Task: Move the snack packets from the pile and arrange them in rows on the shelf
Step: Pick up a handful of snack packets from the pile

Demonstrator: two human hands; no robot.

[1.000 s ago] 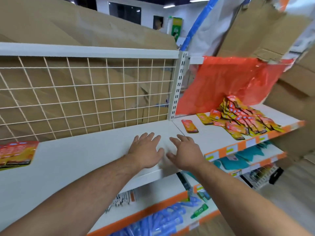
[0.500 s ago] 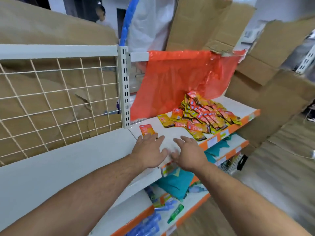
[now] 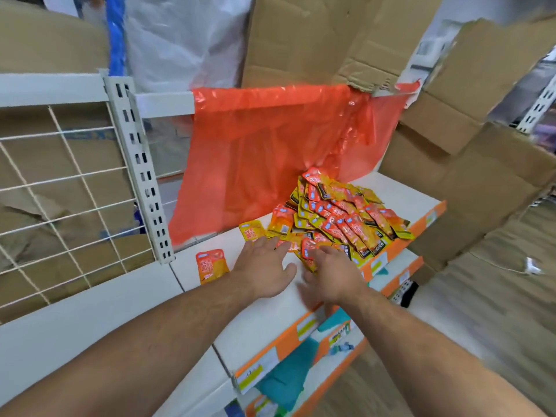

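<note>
A white metal shelf (image 3: 90, 326) runs across the view, backed on the left by a white wire grid panel (image 3: 60, 206) fixed to a slotted upright post (image 3: 141, 176). Brown cardboard (image 3: 45, 46) stands behind the grid. Right of the post, an orange plastic sheet (image 3: 270, 145) hangs from the top rail as a backdrop. Above it lean flattened cardboard sheets (image 3: 316, 34), a white plastic wrap (image 3: 186, 37) and a blue strip (image 3: 115, 34). Cardboard boxes (image 3: 466, 176) are stacked at the right end. The lower shelves (image 3: 404, 276) carry orange front strips with yellow-green labels, and teal packages (image 3: 285, 380) lie on one. The floor (image 3: 496, 311) is grey-brown and wood-toned.
</note>
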